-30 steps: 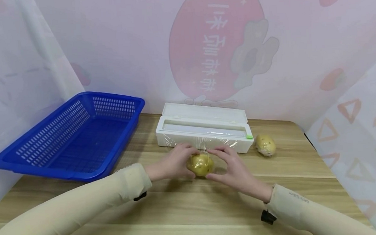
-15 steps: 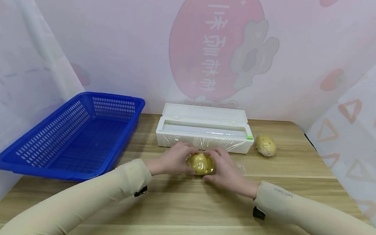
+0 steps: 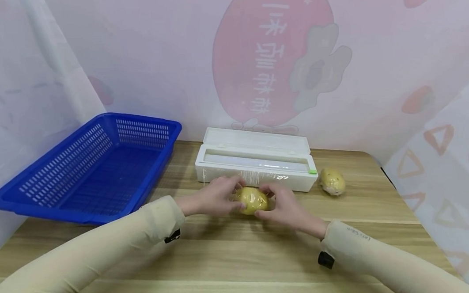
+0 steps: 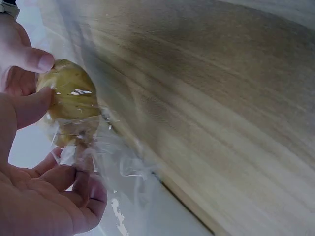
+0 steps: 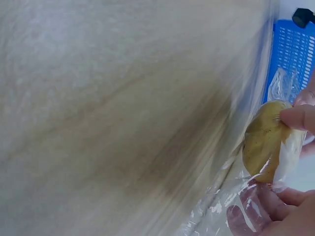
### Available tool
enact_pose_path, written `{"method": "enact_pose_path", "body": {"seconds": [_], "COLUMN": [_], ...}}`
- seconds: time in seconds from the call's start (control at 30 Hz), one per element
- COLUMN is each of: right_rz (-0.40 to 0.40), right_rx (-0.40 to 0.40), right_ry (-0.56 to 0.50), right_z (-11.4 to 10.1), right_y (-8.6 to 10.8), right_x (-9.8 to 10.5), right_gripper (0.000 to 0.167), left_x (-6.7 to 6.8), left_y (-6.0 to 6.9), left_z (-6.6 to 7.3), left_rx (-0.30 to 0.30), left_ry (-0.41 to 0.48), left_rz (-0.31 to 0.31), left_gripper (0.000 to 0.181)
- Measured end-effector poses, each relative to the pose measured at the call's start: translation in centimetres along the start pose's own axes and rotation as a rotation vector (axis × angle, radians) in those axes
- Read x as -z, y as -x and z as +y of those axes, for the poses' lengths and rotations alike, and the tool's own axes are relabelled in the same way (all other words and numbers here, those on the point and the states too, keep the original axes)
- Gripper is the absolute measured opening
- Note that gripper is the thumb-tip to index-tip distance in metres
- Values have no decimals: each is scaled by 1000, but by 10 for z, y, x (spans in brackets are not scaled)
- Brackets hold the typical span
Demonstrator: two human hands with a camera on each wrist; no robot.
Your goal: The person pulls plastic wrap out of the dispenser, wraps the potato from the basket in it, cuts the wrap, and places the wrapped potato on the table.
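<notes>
A potato (image 3: 254, 200) in clear cling film sits between both hands, in front of the white film box (image 3: 255, 165). My left hand (image 3: 219, 197) grips its left side, the thumb on the potato's face. In the left wrist view, the fingers of that hand curl at loose film (image 4: 74, 153) bunched at one end of the potato. On the other side, my right hand (image 3: 287, 208) holds the potato with thumb and fingers. Its fingers (image 5: 263, 209) show behind crinkled film in the right wrist view. A second wrapped potato (image 3: 332, 181) lies right of the box.
A blue plastic basket (image 3: 130, 165) stands at the left. The film box's lid (image 3: 255, 138) is tilted back, and film hangs over its front. A printed curtain (image 3: 154, 57) closes off the back of the wooden table (image 3: 232, 261).
My right hand has come in from the right, from barely touching the potato to holding it. My left thumb now lies over the potato's face.
</notes>
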State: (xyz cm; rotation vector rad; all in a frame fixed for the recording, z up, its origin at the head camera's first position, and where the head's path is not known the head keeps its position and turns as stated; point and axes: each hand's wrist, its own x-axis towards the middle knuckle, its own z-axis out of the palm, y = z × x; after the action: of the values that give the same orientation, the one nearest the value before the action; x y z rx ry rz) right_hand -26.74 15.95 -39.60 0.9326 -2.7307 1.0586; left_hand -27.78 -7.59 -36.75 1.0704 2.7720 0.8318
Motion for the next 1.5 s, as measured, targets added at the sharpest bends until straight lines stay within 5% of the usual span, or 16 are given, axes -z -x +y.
{"method": "enact_pose_path", "body": {"seconds": [0.27, 0.4, 0.53, 0.7, 1.07, 1.2, 1.37, 1.5], "right_rz": [-39, -62, -75, -68, -89, -62, 63, 88], "right_rx": [-52, -73, -99, -128, -222, -191, 5, 143], "right_ry": [-81, -101, -130, -151, -227, -78, 274, 353], "right_z": [7, 9, 9, 11, 16, 11, 4, 4], "right_y": [-3, -5, -8, -9, -15, -14, -10, -10], "right_x": [4, 6, 8, 8, 9, 15, 19, 14], "right_gripper": [56, 55, 55, 53, 52, 64, 77, 75], "left_x": [-3, -1, 1, -6, -11, -9, -8, -5], "left_y": [-2, 0, 1, -3, -12, -14, -16, -17], "left_z": [-6, 1, 10, 8, -5, -5, -7, -8], "left_rx": [-4, 12, -59, -96, -98, -95, -81, -80], "left_ry": [25, -112, -291, -359, -278, -314, -348, -349], "left_rz": [53, 134, 213, 159, 138, 115, 92, 84], "left_gripper": [44, 54, 61, 65, 60, 58, 57, 55]}}
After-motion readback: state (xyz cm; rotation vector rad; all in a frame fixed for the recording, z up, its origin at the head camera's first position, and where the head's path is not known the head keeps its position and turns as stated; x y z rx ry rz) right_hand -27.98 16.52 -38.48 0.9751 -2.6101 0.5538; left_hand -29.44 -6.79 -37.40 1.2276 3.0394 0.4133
